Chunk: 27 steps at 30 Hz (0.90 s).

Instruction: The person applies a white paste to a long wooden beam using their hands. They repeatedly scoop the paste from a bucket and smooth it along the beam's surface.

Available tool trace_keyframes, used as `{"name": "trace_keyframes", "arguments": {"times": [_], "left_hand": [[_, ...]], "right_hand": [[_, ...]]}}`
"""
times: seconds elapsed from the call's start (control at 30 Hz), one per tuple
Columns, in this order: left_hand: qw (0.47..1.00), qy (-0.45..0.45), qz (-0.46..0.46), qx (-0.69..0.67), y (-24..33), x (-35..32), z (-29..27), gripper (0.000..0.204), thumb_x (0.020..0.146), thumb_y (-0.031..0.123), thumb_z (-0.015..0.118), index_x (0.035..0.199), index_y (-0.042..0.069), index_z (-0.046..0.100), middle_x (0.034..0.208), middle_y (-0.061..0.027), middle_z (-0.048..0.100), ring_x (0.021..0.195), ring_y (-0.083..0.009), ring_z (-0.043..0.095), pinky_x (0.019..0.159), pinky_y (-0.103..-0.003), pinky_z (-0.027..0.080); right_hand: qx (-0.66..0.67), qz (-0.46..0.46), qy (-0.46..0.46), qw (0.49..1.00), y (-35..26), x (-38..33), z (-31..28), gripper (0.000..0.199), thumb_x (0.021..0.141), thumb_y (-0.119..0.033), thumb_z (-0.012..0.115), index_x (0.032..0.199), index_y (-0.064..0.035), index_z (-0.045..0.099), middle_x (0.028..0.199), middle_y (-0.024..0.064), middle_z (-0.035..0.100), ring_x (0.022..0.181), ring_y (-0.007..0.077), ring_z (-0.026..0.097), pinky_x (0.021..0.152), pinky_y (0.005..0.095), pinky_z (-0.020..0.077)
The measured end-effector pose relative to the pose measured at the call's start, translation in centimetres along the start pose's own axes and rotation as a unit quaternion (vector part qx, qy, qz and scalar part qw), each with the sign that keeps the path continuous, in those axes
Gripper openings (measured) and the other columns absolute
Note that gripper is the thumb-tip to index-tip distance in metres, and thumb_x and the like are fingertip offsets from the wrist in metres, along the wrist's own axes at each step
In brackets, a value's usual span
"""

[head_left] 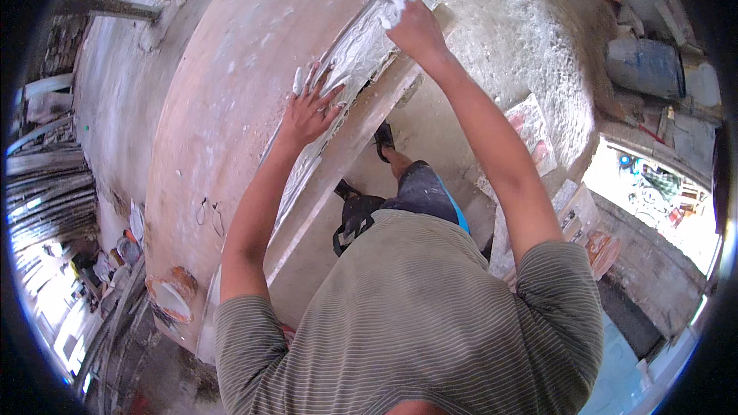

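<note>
The lower end of the long moulded plaster strip (350, 81) is hidden behind the left forearm and the person's striped shirt, and its wet grey-white face is too smeared to make out any profile; what lies under the fingertips of the right hand cannot be told either. The strip lies along the right edge of the big pinkish work slab (231, 107), running from the slab's far top corner down toward the person. To the right of the strip, past the slab's edge, the floor is dusted white, with the person's sandalled foot (383, 138) just beside the strip, a blue-grey drum (644, 67) well apart at the far right, and a round orange-rimmed bowl (173, 296) off the slab's lower left. The left hand (309, 107) is spread wide, fingers splayed, pressed flat on the strip's middle, gripping nothing. The right hand (415, 27) is half curled, closed over a lump of white plaster (393, 1) at the strip's far end.
</note>
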<state>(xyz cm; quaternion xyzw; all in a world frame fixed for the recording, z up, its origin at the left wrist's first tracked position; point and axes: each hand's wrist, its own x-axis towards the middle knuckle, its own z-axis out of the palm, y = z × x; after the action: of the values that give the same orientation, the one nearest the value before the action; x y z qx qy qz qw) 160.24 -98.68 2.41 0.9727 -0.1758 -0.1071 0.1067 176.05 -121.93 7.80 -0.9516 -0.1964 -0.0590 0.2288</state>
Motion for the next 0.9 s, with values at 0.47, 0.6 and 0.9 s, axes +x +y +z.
{"name": "trace_keyframes", "arguments": {"times": [0.47,0.6,0.9], "left_hand": [[0.976,0.061,-0.198,-0.071,0.5,-9.1,-1.3,0.062,0.093,0.037,0.046,0.142,0.002,0.031,0.154,-0.0187,0.011,0.142,-0.0394,0.002,0.115,-0.048,0.005],[0.981,0.014,-0.163,-0.101,1.7,-10.9,-0.1,0.053,0.092,0.037,0.047,0.139,0.013,0.041,0.153,-0.0186,0.012,0.142,-0.04,0.004,0.114,-0.048,0.009],[0.998,0.042,0.0,-0.036,3.1,-3.8,2.2,0.042,0.094,0.043,0.043,0.132,0.027,0.052,0.153,-0.0025,0.022,0.144,-0.0243,0.007,0.109,-0.049,0.028]], "right_hand": [[0.343,0.286,-0.349,0.824,-2.9,-13.6,13.4,0.051,0.072,-0.026,0.067,0.11,0.0068,0.056,0.102,0.026,0.063,0.101,0.0382,0.06,0.087,0.0421,0.0471],[0.309,0.272,-0.349,0.842,-4.4,-10.6,8.5,0.044,0.071,-0.019,0.061,0.105,0.0087,0.059,0.102,0.0239,0.064,0.099,0.0324,0.062,0.085,0.0375,0.0473],[0.151,0.112,-0.22,0.957,-3.7,0.4,2.6,0.038,0.073,-0.022,0.064,0.102,0.0024,0.06,0.105,0.0268,0.061,0.101,0.0415,0.057,0.088,0.044,0.0472]]}}
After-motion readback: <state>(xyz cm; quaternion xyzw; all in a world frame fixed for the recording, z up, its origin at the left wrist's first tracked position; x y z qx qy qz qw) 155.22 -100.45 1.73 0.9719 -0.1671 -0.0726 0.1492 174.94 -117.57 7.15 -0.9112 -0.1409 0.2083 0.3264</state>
